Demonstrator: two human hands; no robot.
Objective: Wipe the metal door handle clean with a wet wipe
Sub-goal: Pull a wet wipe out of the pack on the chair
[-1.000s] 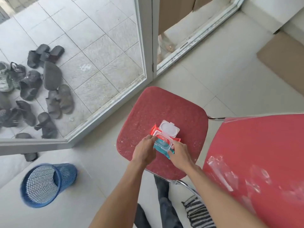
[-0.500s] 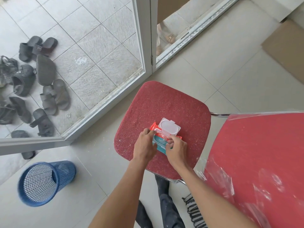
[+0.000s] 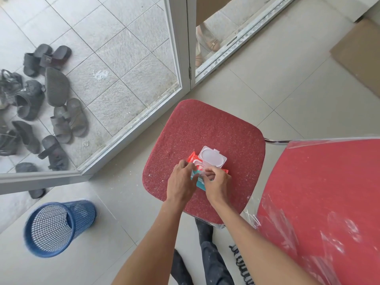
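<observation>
the left hand held the near-left side of the wipe pack with bent fingers, bracing it on the red chair seat. the pack lay directly under both grips, lid flipped open away from them, long axis apparently running from one hand across to the other. the right hand was nearer the opening, fingertips pinched into it; whether they had caught a wipe i could not tell. a second earlier that hand sat at the pack's near corner. no door handle showed.
</observation>
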